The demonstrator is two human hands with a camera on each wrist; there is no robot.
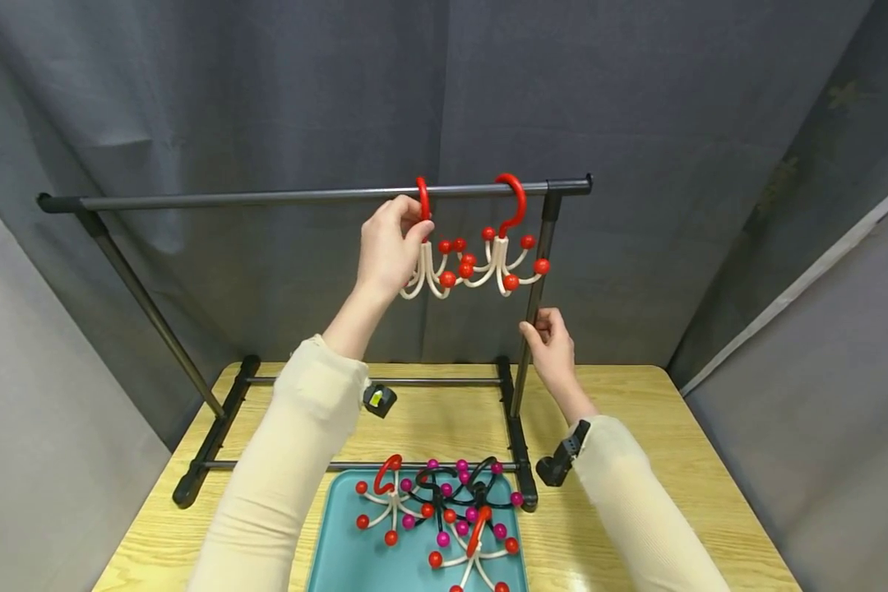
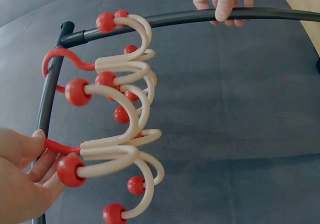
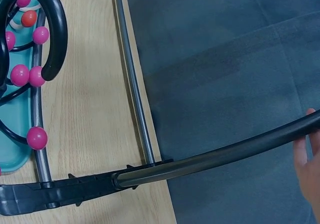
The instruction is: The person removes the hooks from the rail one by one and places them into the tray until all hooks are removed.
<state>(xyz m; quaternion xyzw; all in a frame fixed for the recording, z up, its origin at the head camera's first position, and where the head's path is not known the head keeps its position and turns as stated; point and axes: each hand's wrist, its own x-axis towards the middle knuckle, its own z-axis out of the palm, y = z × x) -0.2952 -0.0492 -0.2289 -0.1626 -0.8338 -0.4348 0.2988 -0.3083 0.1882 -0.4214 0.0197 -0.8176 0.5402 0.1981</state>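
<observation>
My left hand (image 1: 389,251) pinches the red hook of a white multi-arm hook hanger (image 1: 423,261) with red ball tips, high up at the rack's top bar (image 1: 266,197). The hook goes over the bar. Beside it, to the right, a second white hanger (image 1: 500,251) hangs from the bar by its red hook; the arms of the two overlap. My right hand (image 1: 555,353) holds the rack's right upright post (image 1: 520,386), thumb on one side and fingers on the other, as the left wrist view (image 2: 225,15) also shows.
A teal tray (image 1: 340,559) on the wooden table (image 1: 614,460) holds white hangers with red balls and black hangers (image 1: 438,497) with pink balls. The rack's black feet (image 1: 215,444) and lower rails (image 1: 429,381) stand behind it. Grey curtains (image 1: 266,99) surround the table.
</observation>
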